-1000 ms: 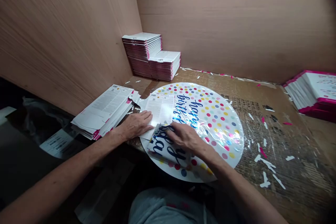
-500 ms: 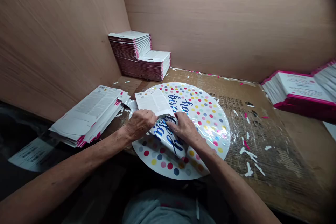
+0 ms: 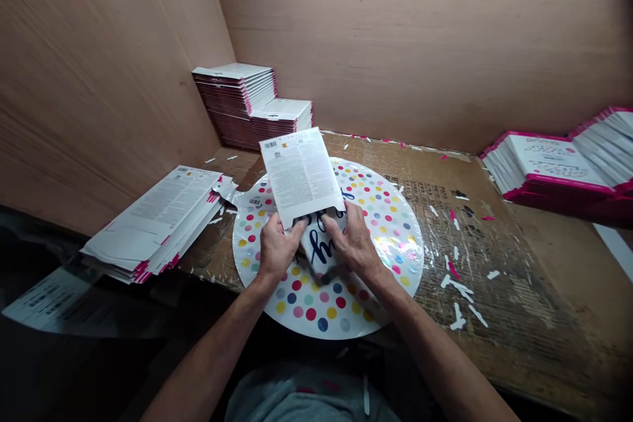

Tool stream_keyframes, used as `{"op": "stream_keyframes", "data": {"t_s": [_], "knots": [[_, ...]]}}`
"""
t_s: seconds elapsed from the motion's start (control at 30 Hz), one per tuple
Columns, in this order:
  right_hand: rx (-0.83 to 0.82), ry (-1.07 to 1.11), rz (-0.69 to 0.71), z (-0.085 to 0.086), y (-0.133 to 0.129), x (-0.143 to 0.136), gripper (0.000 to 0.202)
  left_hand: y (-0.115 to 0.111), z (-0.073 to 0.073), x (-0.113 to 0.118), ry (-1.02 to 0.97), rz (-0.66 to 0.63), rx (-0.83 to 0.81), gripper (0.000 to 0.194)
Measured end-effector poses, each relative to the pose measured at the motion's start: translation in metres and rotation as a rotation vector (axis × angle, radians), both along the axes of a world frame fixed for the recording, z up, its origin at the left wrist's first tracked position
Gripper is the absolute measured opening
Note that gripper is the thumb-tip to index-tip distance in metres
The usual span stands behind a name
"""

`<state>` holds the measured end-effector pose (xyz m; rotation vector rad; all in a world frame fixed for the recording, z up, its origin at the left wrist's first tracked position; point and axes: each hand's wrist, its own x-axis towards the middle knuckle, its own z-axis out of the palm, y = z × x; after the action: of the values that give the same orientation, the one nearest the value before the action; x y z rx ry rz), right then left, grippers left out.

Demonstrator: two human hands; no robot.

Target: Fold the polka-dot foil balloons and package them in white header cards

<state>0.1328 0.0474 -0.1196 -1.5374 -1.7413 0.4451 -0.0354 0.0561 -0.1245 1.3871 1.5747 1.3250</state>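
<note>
A printed white paper envelope (image 3: 304,175) is raised in front of me, its lower edge facing my body. Under that edge sits a folded foil balloon (image 3: 319,250) with dark blue lettering; its upper part is hidden by the envelope. My left hand (image 3: 277,244) is closed at the envelope's lower left corner, thumb on the folded balloon. At the lower right corner my right hand (image 3: 357,237) grips likewise, thumb pressed on the folded balloon. Beneath both hands a flat round foil balloon (image 3: 316,316) with coloured dots lies on the cardboard.
To the left lies a pile of printed envelopes (image 3: 153,211). Stacks of pink-edged packets (image 3: 237,95) stand in the back corner, and more packets (image 3: 558,158) lie at the right. White and pink paper scraps (image 3: 462,290) are scattered over the cardboard surface (image 3: 519,264).
The envelope has been lifted and turned more upright. My left hand has moved down to its lower left corner, and the folded balloon now sits between both hands at its lower edge.
</note>
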Motion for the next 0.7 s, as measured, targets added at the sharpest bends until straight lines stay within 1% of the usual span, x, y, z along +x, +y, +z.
{"op": "stream_keyframes", "data": {"t_s": [0.07, 0.1, 0.13, 0.17, 0.2, 0.23, 0.27, 0.33, 0.37, 0.43, 0.47, 0.53, 0.63, 0.7], "knots": [[0.149, -0.147, 0.127, -0.003, -0.021, 0.002, 0.082, 0.002, 0.002, 0.003, -0.059, 0.043, -0.016, 0.036], [0.226, -0.244, 0.188, -0.006, -0.032, 0.003, 0.086, 0.0, 0.004, 0.003, -0.056, 0.058, -0.021, 0.035], [0.298, -0.335, 0.239, -0.009, -0.043, 0.004, 0.082, -0.003, 0.007, 0.004, -0.048, 0.066, -0.03, 0.035], [0.368, -0.406, 0.277, -0.012, -0.053, 0.005, 0.072, -0.008, 0.011, 0.004, -0.043, 0.057, -0.044, 0.036], [0.433, -0.451, 0.296, -0.015, -0.06, 0.006, 0.064, -0.014, 0.014, 0.004, -0.054, 0.019, -0.06, 0.038], [0.487, -0.466, 0.304, -0.017, -0.065, 0.007, 0.059, -0.02, 0.017, 0.004, -0.097, -0.049, -0.074, 0.041], [0.524, -0.456, 0.312, -0.017, -0.068, 0.009, 0.057, -0.025, 0.02, 0.004, -0.179, -0.144, -0.09, 0.048], [0.547, -0.421, 0.363, -0.015, -0.068, 0.014, 0.053, -0.031, 0.026, 0.003, -0.408, -0.346, -0.137, 0.069], [0.548, -0.412, 0.399, -0.012, -0.066, 0.016, 0.051, -0.031, 0.028, 0.004, -0.518, -0.412, -0.168, 0.082], [0.549, -0.429, 0.471, -0.007, -0.063, 0.02, 0.047, -0.026, 0.029, 0.007, -0.656, -0.448, -0.226, 0.103], [0.552, -0.449, 0.492, -0.006, -0.062, 0.021, 0.046, -0.023, 0.029, 0.01, -0.683, -0.441, -0.245, 0.108], [0.555, -0.485, 0.479, -0.006, -0.061, 0.019, 0.046, -0.016, 0.026, 0.018, -0.709, -0.422, -0.244, 0.11], [0.534, -0.504, 0.373, -0.012, -0.06, 0.005, 0.049, -0.012, 0.018, 0.03, -0.722, -0.391, -0.203, 0.102], [0.447, -0.441, 0.311, -0.016, -0.056, -0.008, 0.049, -0.014, 0.015, 0.037, -0.67, -0.394, -0.194, 0.101]]}}
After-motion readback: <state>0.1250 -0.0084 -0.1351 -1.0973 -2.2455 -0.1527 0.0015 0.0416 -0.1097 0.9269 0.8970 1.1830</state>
